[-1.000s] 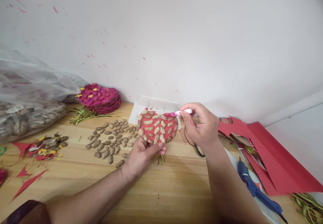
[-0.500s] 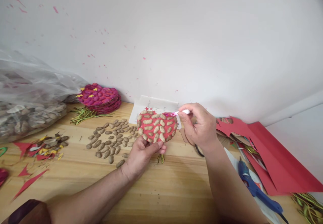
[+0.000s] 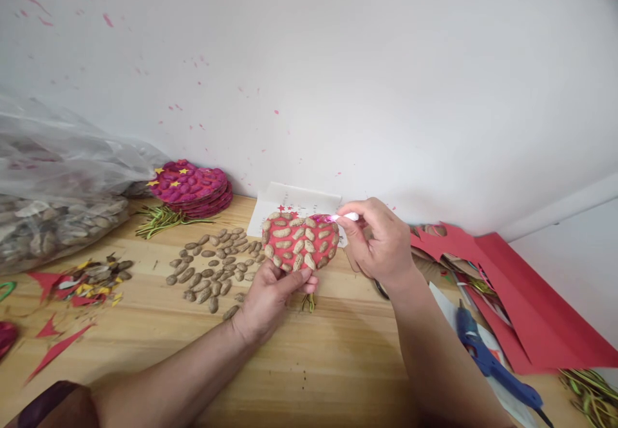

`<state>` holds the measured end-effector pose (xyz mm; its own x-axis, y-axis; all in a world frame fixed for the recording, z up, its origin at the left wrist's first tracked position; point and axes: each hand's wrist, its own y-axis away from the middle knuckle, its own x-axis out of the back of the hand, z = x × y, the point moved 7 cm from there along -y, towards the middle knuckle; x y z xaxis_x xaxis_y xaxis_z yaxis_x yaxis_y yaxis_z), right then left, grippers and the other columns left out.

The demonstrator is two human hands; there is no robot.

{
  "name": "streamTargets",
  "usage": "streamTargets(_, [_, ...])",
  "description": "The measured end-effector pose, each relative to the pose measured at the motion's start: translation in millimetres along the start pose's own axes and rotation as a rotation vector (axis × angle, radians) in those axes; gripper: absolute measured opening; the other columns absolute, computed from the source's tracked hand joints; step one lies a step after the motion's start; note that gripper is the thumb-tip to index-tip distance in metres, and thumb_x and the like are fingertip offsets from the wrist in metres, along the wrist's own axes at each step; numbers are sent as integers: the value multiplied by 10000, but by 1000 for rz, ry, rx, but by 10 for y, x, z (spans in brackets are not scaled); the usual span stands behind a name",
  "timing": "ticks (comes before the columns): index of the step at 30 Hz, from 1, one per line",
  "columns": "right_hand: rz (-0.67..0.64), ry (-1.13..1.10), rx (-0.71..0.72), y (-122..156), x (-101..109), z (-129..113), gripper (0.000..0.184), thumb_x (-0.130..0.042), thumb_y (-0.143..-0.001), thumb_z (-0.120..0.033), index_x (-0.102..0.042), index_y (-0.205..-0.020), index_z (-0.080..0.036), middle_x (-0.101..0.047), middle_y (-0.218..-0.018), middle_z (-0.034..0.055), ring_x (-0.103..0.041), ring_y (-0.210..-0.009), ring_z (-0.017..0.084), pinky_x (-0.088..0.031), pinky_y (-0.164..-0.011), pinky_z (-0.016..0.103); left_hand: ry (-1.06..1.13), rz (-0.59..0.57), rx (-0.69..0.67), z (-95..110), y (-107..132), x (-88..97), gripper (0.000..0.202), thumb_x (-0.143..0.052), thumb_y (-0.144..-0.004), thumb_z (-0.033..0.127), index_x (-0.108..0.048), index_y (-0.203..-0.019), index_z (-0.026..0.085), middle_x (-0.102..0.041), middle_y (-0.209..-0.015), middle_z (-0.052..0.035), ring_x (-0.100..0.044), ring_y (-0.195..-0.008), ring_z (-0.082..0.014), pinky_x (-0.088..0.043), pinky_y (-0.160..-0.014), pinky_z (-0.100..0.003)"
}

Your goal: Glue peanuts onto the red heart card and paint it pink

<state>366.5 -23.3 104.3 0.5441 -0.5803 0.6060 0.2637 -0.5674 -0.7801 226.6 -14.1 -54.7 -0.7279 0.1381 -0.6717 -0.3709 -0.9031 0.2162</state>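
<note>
Our left forearm (image 3: 178, 376) slants over the table (image 3: 347, 370) toward its far edge, wrist nearly straight; the left hand (image 3: 273, 293) grips with thumb uppermost, fingers curled beneath. Our right forearm (image 3: 434, 344) rises more steeply, wrist angled left; the right hand (image 3: 381, 238), nearer that far edge, pinches between thumb and index finger.
</note>
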Motion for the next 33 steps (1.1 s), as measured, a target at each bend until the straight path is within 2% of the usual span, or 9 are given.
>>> streamTargets(14, [48, 30, -65, 9, 73, 109, 65, -617, -979, -217, -666, -944, -242, -715, -824, 9, -637, -705, 154, -516, -661, 289, 70, 3, 64, -33, -13, 7, 323, -997, -582, 249, -757, -749, 111, -726, -721, -32, -702, -654, -120, -600, -602, -176])
streamTargets(20, [95, 37, -95, 7, 107, 118, 61, -636, -968, -223, -677, -922, -225, -705, -813, 12, -621, -670, 140, -506, -640, 277, 72, 0, 58, -61, -20, 20, 331, -997, -581, 237, -765, -787, 124, -735, -746, -27, -704, -653, -119, -605, -607, -182])
streamTargets(33, [54, -3, -63, 20, 33, 69, 66, -631, -969, -178, -655, -945, -234, -719, -844, -7, -642, -733, 139, -511, -713, 277, 109, 33, 58, -45, -20, 25, 361, -1005, -569, 270, -744, -768, 120, -730, -727, -21, -713, -650, -134, -610, -591, -197])
